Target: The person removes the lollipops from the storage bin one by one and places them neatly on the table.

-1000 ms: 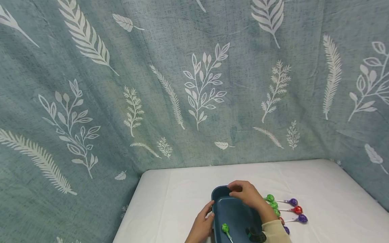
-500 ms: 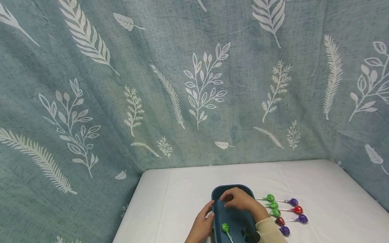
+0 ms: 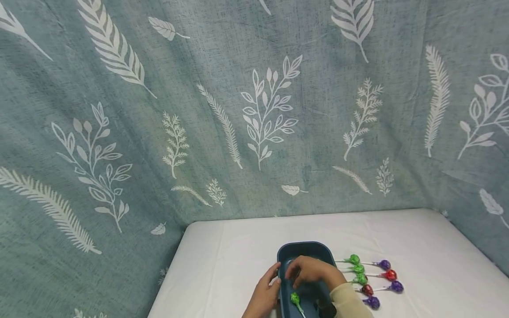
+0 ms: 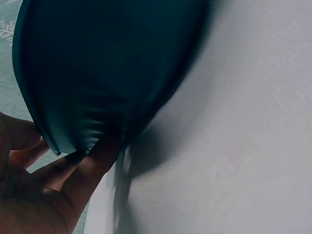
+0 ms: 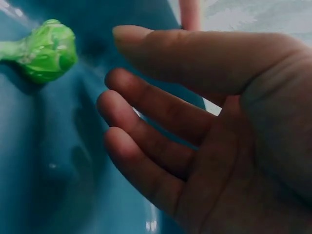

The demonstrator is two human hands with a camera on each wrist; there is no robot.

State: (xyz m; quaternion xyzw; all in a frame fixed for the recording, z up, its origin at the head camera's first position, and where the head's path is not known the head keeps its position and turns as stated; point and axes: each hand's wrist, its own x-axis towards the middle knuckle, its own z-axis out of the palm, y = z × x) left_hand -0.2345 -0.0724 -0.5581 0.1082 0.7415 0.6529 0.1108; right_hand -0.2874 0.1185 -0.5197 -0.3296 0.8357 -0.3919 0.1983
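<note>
A dark blue tray (image 3: 305, 245) stands on the white table. In it lies a green-wrapped lollipop (image 3: 295, 298), whose wrapped head is close up in the right wrist view (image 5: 48, 51). My right hand (image 3: 308, 270) is over the tray just beyond that lollipop. Its fingers are loosely bent, apart from the candy, and hold nothing. My left hand (image 3: 263, 292) rests its fingertips against the tray's left side. In the left wrist view, its fingers (image 4: 90, 173) reach to the tray's outer wall (image 4: 107, 58), fairly straight.
Right of the tray lie several lollipops: green ones (image 3: 357, 268), purple ones (image 3: 395, 287) and red ones (image 3: 390, 275). A leaf-patterned curtain (image 3: 254, 132) hangs behind and to the left of the table. White tabletop (image 3: 226, 265) extends left of the tray.
My right hand has moved from the tray's far right rim, left and nearer over the tray, towards the green lollipop. My left hand stays at the tray's side.
</note>
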